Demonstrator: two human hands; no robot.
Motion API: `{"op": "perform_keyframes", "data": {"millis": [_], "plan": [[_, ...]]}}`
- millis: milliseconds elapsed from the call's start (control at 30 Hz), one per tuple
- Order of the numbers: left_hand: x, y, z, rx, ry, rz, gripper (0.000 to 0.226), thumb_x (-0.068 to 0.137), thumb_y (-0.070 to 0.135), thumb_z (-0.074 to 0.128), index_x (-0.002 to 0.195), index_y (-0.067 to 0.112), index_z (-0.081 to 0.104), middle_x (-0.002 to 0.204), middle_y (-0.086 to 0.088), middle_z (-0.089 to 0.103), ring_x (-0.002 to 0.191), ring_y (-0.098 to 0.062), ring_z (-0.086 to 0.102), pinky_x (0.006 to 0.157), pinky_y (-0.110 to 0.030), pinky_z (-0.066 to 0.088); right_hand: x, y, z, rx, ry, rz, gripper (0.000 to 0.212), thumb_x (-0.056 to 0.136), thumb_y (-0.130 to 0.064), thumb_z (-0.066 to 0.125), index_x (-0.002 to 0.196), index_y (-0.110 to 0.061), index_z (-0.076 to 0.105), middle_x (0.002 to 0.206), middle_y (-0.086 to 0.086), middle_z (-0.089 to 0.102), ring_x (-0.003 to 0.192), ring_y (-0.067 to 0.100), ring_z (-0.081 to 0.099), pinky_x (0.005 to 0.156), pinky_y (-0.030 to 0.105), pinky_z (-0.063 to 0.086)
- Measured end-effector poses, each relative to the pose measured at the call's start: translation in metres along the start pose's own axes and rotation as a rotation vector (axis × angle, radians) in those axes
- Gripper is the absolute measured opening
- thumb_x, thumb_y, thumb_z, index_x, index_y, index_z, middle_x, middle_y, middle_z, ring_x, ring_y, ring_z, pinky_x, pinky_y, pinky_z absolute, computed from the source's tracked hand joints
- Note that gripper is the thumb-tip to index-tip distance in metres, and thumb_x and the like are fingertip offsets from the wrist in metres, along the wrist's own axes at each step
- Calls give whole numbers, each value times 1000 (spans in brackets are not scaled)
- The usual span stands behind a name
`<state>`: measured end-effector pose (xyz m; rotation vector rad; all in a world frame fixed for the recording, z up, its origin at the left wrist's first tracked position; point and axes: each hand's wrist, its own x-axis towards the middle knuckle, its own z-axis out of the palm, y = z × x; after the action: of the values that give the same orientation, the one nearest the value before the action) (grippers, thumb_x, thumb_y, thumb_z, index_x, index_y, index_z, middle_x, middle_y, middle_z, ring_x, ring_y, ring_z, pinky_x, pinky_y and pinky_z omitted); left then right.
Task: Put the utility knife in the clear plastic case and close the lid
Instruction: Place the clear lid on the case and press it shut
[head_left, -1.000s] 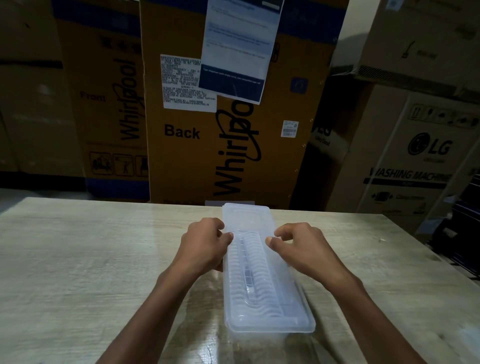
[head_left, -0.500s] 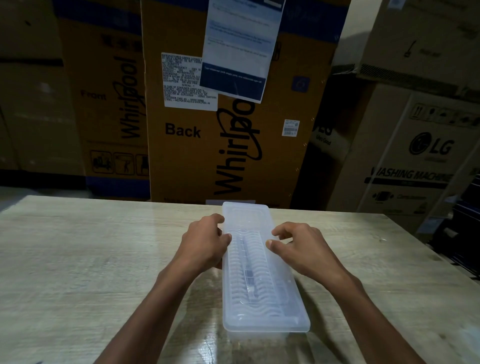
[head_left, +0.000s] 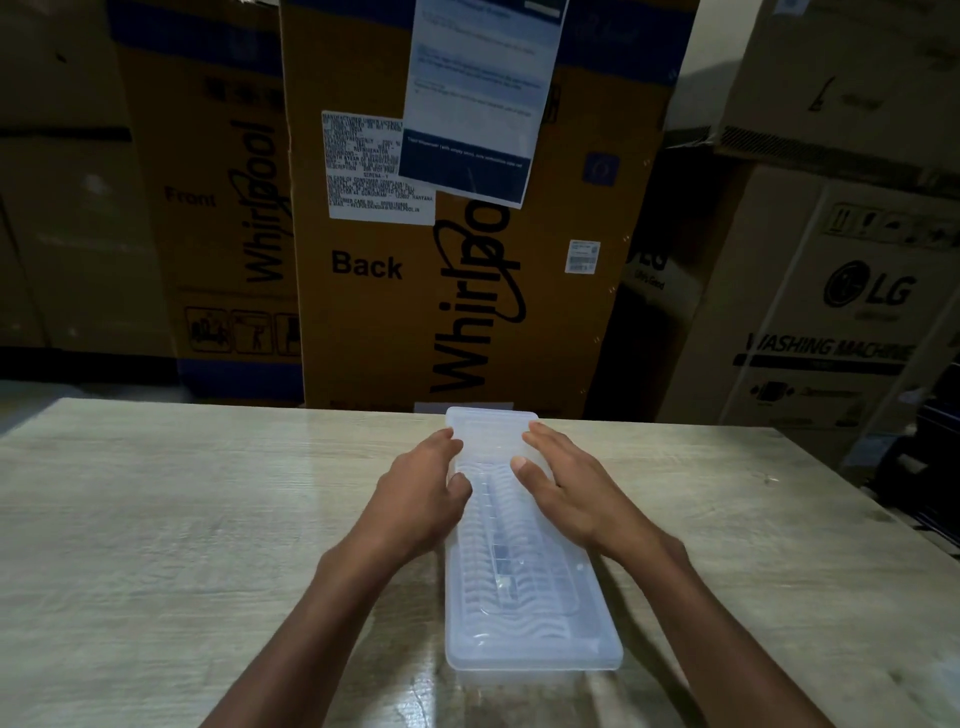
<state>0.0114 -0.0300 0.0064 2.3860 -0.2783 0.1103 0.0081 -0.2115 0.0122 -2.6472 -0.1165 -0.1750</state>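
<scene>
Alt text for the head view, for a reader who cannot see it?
Both hands, left hand and right hand, press the lid of a clear plastic case on a wooden table; cardboard boxes stand behind.

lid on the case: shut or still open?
Shut, apparently: the lid lies flat on the case, rim even all round. Whether it is latched cannot be told.

A: What lighting do you see?
B: Dim overall. The cardboard boxes (head_left: 467, 291) behind stand in shadow; you see soft glare on the bench (head_left: 156, 519) near you.
A: Image quality?
B: Wide-angle bending at the edges; slight softness throughout.
</scene>
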Motion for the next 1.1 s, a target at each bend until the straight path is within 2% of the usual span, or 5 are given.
{"op": "perform_keyframes", "data": {"millis": [267,400,600,733,1100], "plan": [[3,-6,7,-33,122,13,40,101,31,45,140,22,52,150,4,52,132,-18,53,106,-41,44,12,-5,7,-105,37,24,62,101,-52,39,151,-16,33,162,-5,22,137,22,44,107,43,44],[12,-3,8,-32,138,10,36,101,32,46,134,19,56,146,3,50,122,-19,58,100,-40,48,12,-4,8,-108,55,26,62,100,-53,42,150,-18,37,160,-6,25,138,21,43,108,44,45],[27,-3,7,36,-5,22,51,97,37,42,145,20,35,155,5,37,121,-25,59,102,-52,49,16,-4,8,-118,8,51,64,100,-55,40,153,-22,28,168,-6,15,149,20,30,114,46,34],[34,-8,4,41,-66,17,55,91,45,35,142,28,25,150,0,48,119,-30,59,100,-55,48,21,-5,5,-106,14,46,65,98,-54,44,151,-21,26,161,-3,32,137,22,45,101,40,42],[37,-13,5,40,-43,48,49,93,43,42,139,25,35,148,3,49,118,-26,59,99,-53,50,23,-2,10,-47,62,60,60,95,-57,48,145,-25,37,157,-4,35,133,22,48,104,44,45]]}}
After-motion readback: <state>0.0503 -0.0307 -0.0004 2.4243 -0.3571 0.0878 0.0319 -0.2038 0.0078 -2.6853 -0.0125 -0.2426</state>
